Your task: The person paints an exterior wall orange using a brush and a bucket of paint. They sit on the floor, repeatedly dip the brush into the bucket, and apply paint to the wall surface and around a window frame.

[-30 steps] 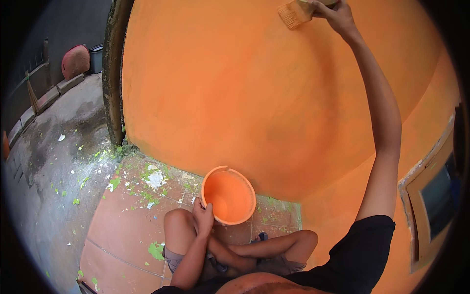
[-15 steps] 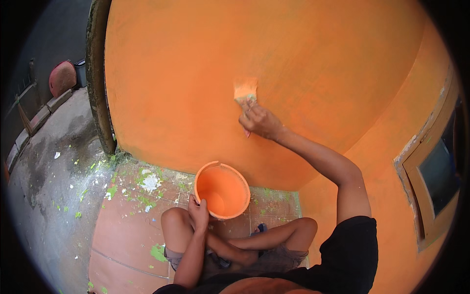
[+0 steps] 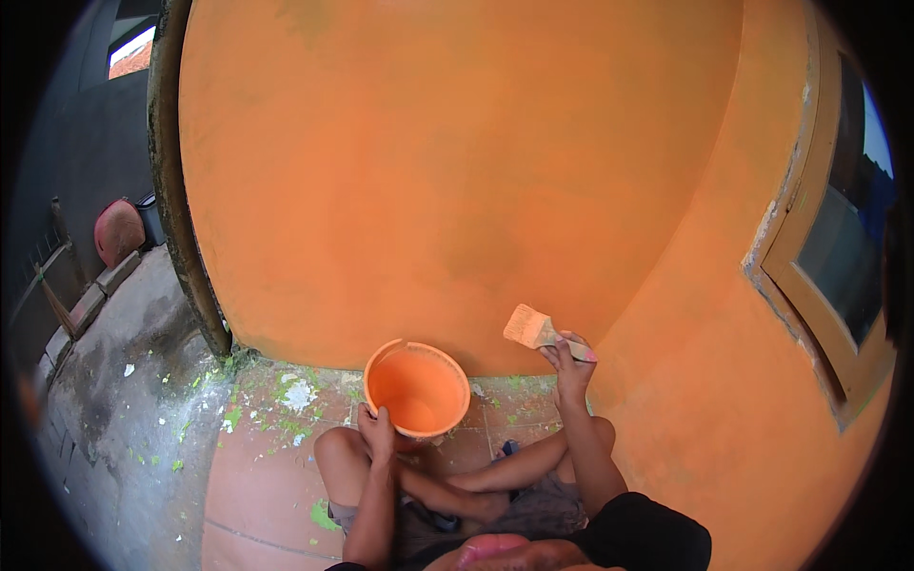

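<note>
A broad paintbrush, its bristles coated in orange, is gripped by the handle in my right hand. The bristles point up and left, in front of the lower part of the orange wall; whether they touch it I cannot tell. My left hand is closed on the rim of an orange bucket, on its near left side. The bucket tilts so that its paint-smeared inside faces me. It is held just in front of my crossed legs.
Reddish floor tiles carry green and white paint flakes. A wooden-framed window is in the right wall. A dark post edges the orange wall at left. Beyond it, a pink rounded object leans near a low block border.
My right hand has drawn the brush off the middle of the wall, down and right toward my knee. The left hand still holds the bucket. The whole view has shifted a little.
</note>
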A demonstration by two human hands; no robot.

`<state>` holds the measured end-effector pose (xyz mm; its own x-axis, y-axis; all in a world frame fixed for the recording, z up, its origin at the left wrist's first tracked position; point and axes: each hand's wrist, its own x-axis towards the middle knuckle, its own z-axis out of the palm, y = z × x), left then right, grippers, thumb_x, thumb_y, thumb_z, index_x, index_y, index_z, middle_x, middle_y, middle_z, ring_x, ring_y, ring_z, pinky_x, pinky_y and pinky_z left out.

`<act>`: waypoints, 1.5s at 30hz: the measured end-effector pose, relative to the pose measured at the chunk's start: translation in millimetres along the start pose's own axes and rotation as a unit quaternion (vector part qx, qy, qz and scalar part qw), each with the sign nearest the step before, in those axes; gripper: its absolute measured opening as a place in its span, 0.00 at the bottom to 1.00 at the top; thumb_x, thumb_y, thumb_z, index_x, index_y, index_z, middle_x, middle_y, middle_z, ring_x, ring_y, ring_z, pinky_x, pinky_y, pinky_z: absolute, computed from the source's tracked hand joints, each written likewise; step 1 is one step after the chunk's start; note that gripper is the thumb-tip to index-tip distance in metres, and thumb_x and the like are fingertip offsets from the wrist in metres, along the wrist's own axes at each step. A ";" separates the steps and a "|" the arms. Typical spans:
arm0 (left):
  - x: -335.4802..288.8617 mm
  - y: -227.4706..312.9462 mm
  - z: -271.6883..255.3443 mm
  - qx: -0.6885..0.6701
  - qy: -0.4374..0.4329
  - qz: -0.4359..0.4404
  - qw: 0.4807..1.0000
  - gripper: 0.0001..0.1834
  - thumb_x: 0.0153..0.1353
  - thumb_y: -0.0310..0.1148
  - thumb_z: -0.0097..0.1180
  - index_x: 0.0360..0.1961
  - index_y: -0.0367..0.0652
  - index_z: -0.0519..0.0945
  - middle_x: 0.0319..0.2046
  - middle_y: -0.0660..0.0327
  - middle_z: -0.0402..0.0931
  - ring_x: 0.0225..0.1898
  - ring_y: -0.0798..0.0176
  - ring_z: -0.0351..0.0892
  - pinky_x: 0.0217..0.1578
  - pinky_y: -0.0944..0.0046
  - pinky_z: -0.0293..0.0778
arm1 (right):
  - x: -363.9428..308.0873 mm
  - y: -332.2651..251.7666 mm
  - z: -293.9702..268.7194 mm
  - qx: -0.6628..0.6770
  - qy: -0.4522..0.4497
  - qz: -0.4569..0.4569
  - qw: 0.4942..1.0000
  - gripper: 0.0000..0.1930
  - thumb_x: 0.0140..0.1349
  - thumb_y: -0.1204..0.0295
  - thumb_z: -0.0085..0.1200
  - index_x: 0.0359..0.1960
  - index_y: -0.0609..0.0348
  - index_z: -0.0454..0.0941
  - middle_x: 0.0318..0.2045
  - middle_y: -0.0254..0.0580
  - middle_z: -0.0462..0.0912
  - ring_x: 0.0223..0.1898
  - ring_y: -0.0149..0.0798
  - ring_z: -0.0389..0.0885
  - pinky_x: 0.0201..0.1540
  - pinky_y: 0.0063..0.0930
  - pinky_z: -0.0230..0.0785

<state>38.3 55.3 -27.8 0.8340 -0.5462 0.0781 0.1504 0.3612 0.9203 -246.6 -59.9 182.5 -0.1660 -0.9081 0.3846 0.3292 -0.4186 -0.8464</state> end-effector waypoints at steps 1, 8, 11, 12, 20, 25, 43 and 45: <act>-0.4 0.7 0.6 -0.012 -0.004 -0.017 1.000 0.06 0.58 0.21 0.51 0.28 0.40 0.66 0.25 0.67 0.65 0.27 0.74 0.62 0.30 0.70 0.65 | -9.7 -8.7 -28.6 0.033 0.074 0.054 0.995 0.09 0.65 0.75 0.59 0.45 0.65 0.77 0.41 0.44 0.82 0.39 0.41 0.86 0.46 0.31 0.84; 12.2 64.6 8.0 -0.048 -0.034 -0.006 0.998 0.04 0.61 0.25 0.47 0.28 0.45 0.68 0.25 0.70 0.67 0.25 0.76 0.65 0.27 0.71 0.63 | -62.5 -90.7 -193.0 0.335 0.301 0.144 0.881 0.15 0.68 0.73 0.57 0.52 0.69 0.73 0.47 0.53 0.80 0.52 0.45 0.82 0.54 0.28 0.83; 28.1 126.3 14.4 -0.055 -0.073 0.013 0.996 0.03 0.61 0.26 0.47 0.29 0.46 0.70 0.28 0.67 0.73 0.29 0.73 0.71 0.29 0.71 0.67 | -63.1 -132.0 -220.7 0.356 0.275 0.063 0.891 0.16 0.68 0.73 0.57 0.52 0.73 0.73 0.49 0.55 0.79 0.54 0.46 0.81 0.57 0.27 0.82; 32.8 149.7 17.2 -0.046 -0.088 0.013 0.995 0.02 0.60 0.26 0.47 0.30 0.46 0.71 0.30 0.67 0.74 0.32 0.73 0.72 0.34 0.70 0.68 | -57.9 -143.8 -223.4 0.346 0.276 0.060 0.895 0.16 0.68 0.73 0.57 0.52 0.73 0.74 0.49 0.55 0.79 0.53 0.46 0.81 0.57 0.28 0.82; 36.3 298.6 21.1 0.010 -0.128 0.116 0.985 0.06 0.65 0.31 0.50 0.29 0.44 0.70 0.30 0.67 0.68 0.34 0.70 0.68 0.38 0.67 0.67 | -24.4 -177.8 -214.4 0.414 0.186 0.056 0.890 0.08 0.66 0.76 0.59 0.42 0.69 0.79 0.50 0.55 0.80 0.52 0.46 0.82 0.54 0.27 0.84; 52.5 349.6 -13.7 0.067 -0.114 0.071 0.989 0.02 0.56 0.28 0.49 0.27 0.44 0.71 0.29 0.66 0.67 0.33 0.69 0.68 0.35 0.65 0.67 | 16.0 -181.1 -209.5 0.421 0.157 0.041 0.892 0.10 0.67 0.75 0.58 0.44 0.72 0.77 0.49 0.56 0.80 0.53 0.46 0.82 0.53 0.27 0.84; 149.6 285.5 -51.3 0.408 -0.181 -0.015 0.894 0.10 0.60 0.34 0.48 0.40 0.41 0.75 0.34 0.67 0.70 0.36 0.73 0.69 0.36 0.70 0.66 | 109.0 0.4 100.0 -0.073 -0.426 -0.088 0.898 0.10 0.70 0.69 0.56 0.41 0.65 0.80 0.34 0.42 0.86 0.33 0.32 0.87 0.32 0.22 0.83; 154.5 281.4 -57.7 0.424 -0.207 -0.052 0.880 0.13 0.60 0.34 0.48 0.44 0.39 0.75 0.36 0.66 0.72 0.38 0.73 0.71 0.38 0.70 0.68 | 86.3 36.9 131.2 0.021 -0.479 -0.020 0.877 0.09 0.69 0.70 0.57 0.40 0.65 0.81 0.33 0.41 0.86 0.33 0.32 0.87 0.32 0.22 0.83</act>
<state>240.2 116.2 221.1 0.5481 -0.8348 -0.0511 -0.3819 -0.3042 0.8727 -126.7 -155.5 232.8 0.6730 -0.4785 0.5640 0.3781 -0.4329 -0.8183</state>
